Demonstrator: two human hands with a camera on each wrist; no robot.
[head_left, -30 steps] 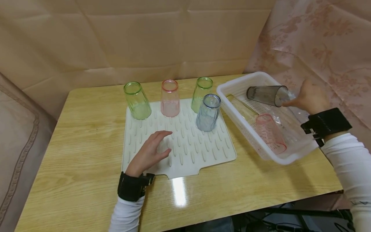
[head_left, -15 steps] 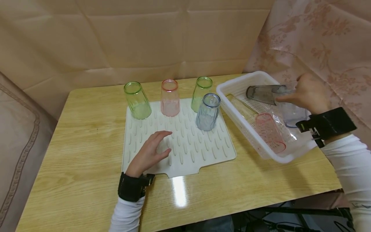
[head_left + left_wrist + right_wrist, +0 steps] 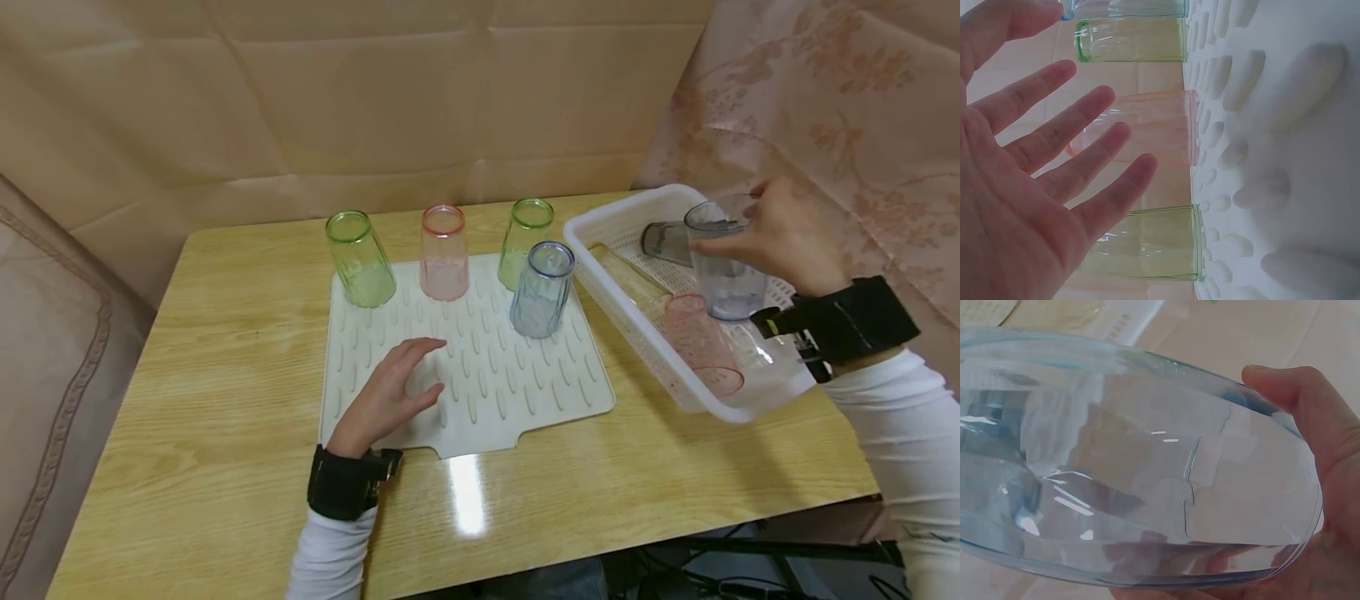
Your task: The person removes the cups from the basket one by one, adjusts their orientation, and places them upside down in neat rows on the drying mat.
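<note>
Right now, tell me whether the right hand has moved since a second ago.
Yes: against the white basket in the head view, the right hand, gripping a clear glass, has shifted leftward, toward the white mat.

I wear long white sleeves. The left sleeve (image 3: 330, 554) rises from the bottom of the head view, left of the middle, creased towards the cuff; the right sleeve (image 3: 885, 425) fills the lower right, ridged with wrinkles, a small dark mark (image 3: 930, 535) low on it. A wide black band (image 3: 337, 485) wraps my left wrist, a black block (image 3: 387, 462) jutting from its side. My right wrist has a similar black strap (image 3: 862, 325), its fitting (image 3: 807, 342) glinting silver. My left hand (image 3: 381, 402) and right hand (image 3: 795, 243) are bare.
</note>
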